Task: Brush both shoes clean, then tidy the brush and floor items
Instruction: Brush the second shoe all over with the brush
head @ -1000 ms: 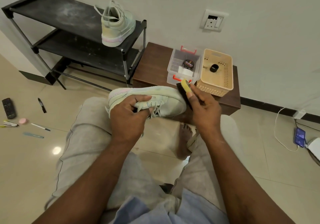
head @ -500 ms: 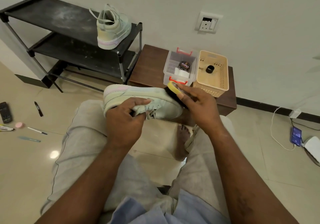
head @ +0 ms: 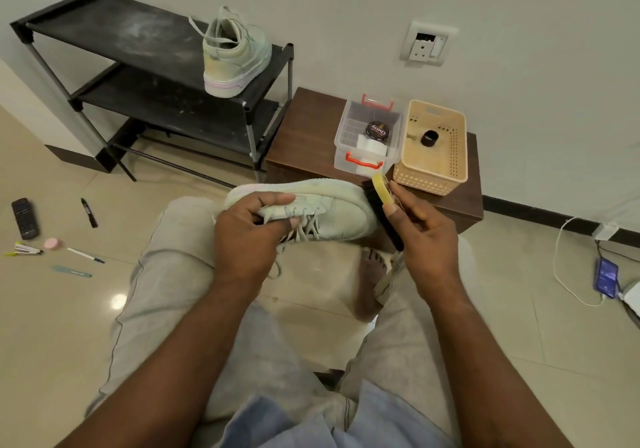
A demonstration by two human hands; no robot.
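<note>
**Shoe in hand: brush now down at the toe tip**

**Change.** Half a second ago the brush point(head: 383, 219) lay over the top of the toe, with the right hand point(head: 429, 245) above it. It now stands slanted against the very front of the toe, its yellow back to the right and its dark bristles turned to the shoe. The left hand point(head: 254, 236) keeps the same hold at the laces.

**Meaning for the task.** This is probably one stroke of several working round the toe, so brushing of this shoe is still under way. Tidying has not begun.

**Shoe** point(head: 332, 212). A pale grey-green sneaker with a pinkish heel, held above the left knee and in front of the low brown table point(head: 304, 129).
- It is tipped on its side, heel to the left and toe to the right.
- The laces face the person and their loose ends hang down.

**Hands.**
- Left: fingers and thumb are curled round the laced middle of the shoe.
- Right: thumb and fingers pinch the brush near its far end.

**Second shoe** point(head: 235, 56). It stands upright on the top shelf of the black rack point(head: 138, 42), far left, heel towards the camera. Whether it has been brushed cannot be told.

**Storage.** A clear box point(head: 341, 143) with a polish tin point(head: 377, 130) inside sits on the table. A tan basket point(head: 429, 176) stands just beside it on the right.

**Floor items, left.** All lie apart on the tiles:
- a remote point(head: 25, 218)
- a marker point(head: 89, 213)
- a pen point(head: 85, 255)
- a small pink round thing point(head: 52, 242)
</note>
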